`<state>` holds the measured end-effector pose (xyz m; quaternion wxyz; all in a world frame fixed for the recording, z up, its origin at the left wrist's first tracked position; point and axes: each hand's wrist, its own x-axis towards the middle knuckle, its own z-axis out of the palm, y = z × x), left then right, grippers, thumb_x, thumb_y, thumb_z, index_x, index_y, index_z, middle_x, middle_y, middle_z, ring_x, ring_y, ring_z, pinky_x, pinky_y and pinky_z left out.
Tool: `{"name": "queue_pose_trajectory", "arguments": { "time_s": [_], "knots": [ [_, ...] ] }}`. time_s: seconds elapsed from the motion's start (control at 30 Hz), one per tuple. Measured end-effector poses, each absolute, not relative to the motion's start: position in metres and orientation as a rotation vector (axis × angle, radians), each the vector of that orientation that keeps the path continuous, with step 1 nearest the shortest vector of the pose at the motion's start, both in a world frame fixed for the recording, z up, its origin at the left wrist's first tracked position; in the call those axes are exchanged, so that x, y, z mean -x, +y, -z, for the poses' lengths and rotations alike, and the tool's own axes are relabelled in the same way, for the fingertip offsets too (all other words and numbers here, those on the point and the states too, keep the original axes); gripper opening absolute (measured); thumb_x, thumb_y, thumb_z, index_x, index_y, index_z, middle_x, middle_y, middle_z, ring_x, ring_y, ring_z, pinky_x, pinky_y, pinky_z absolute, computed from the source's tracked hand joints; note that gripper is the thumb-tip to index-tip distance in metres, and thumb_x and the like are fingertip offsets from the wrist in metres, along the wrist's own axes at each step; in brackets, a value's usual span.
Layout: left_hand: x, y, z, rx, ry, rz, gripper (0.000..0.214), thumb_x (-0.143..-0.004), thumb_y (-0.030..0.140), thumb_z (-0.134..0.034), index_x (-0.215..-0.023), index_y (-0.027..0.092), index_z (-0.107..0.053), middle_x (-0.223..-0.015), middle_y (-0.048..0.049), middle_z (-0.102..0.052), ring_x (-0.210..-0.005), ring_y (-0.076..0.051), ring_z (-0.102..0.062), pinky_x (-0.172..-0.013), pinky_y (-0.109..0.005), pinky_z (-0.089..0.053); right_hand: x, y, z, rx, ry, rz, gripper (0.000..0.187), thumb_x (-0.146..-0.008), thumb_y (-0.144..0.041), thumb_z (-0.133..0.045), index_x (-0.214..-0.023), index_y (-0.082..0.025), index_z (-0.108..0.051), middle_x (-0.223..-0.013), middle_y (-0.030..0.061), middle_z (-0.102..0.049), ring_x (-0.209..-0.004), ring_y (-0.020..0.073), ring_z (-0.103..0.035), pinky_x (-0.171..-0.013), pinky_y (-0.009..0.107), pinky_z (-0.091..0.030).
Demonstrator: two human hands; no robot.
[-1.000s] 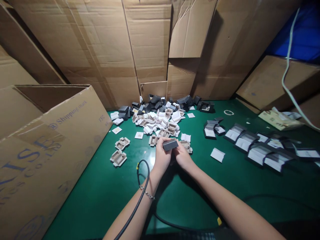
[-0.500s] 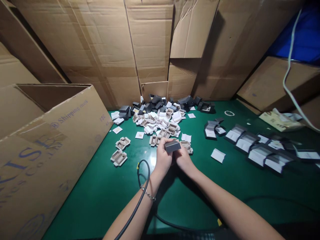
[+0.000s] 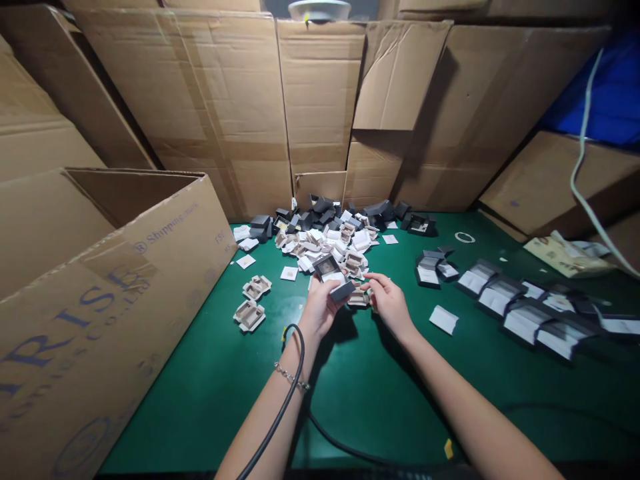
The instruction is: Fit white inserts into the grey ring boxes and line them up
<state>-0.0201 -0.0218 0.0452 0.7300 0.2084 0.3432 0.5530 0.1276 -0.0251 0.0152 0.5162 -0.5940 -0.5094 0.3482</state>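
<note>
Green tabletop [image 3: 200, 400]. Black flip-lid box [image 3: 334, 277], mid-view: seemingly closed in both hands half a second ago, now open, interior exposed. Left hand [image 3: 320, 307], its seven o'clock: gripping it. Right hand [image 3: 391, 303], four o'clock: half-curled; whether holding anything, cannot tell.

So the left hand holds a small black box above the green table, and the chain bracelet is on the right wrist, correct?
Not quite: the head view shows the chain bracelet on the left wrist. The left hand does hold the small black box above the green table.
</note>
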Motion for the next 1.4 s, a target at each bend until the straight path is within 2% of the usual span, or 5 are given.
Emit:
{"name": "queue_pose_trajectory", "arguments": {
  "time_s": [0.2,0.37,0.77,1.07,1.4],
  "knots": [
    [0.027,-0.019,-0.046,-0.398,0.698,-1.312,0.047,-0.070,0.015,-0.062,-0.116,0.020,-0.051,-0.095,-0.0049,-0.070,-0.079,-0.018,-0.069,-0.067,-0.028,-0.055,-0.149,-0.019,-0.017,1.612,-1.824,-0.277,0.033,-0.078,-0.036,-0.048,-0.098,-0.019,-0.068,-0.107,0.0118,-0.066,-0.099,0.0275,-0.059,-0.089,0.046,-0.045],
    [0.026,-0.015,-0.047,-0.287,0.698,-1.323,0.029,-0.082,0.026,-0.051,-0.107,0.014,-0.057,-0.086,-0.0072,-0.071,-0.079,-0.018,-0.069,-0.074,-0.031,-0.055,-0.147,-0.022,-0.005,1.695,-2.161,-0.174,0.060,-0.075,-0.048,-0.060,-0.130,-0.026,-0.050,-0.138,0.0121,-0.050,-0.128,0.0360,-0.040,-0.103,0.073,-0.010],
    [0.023,-0.015,-0.049,-0.275,0.728,-1.293,0.028,-0.088,0.032,-0.040,-0.089,0.013,-0.061,-0.070,-0.0062,-0.068,-0.077,-0.020,-0.070,-0.077,-0.033,-0.056,-0.138,-0.023,-0.004,1.687,-2.277,-0.231,0.034,-0.076,-0.041,-0.059,-0.106,-0.023,-0.061,-0.102,0.0085,-0.061,-0.104,0.0299,-0.053,-0.099,0.076,-0.004],
    [0.026,-0.010,-0.041,-0.307,0.803,-1.313,0.034,-0.088,0.038,-0.041,-0.098,0.012,-0.061,-0.076,-0.0076,-0.069,-0.070,-0.019,-0.068,-0.066,-0.030,-0.055,-0.135,-0.024,-0.015,1.487,-1.889,-0.488,0.028,-0.069,-0.034,-0.064,-0.094,-0.022,-0.062,-0.098,0.0078,-0.065,-0.099,0.0272,-0.056,-0.105,0.063,-0.023],
    [0.017,-0.011,-0.033,-0.329,0.791,-1.296,0.031,-0.087,0.036,-0.042,-0.092,0.012,-0.061,-0.071,-0.0054,-0.067,-0.065,-0.017,-0.066,-0.067,-0.030,-0.056,-0.143,-0.027,-0.045,0.891,-0.600,-1.659,0.041,-0.076,-0.057,-0.062,-0.090,-0.019,-0.065,-0.083,0.0057,-0.069,-0.064,0.0123,-0.062,-0.059,0.024,-0.055]
  ]
}}
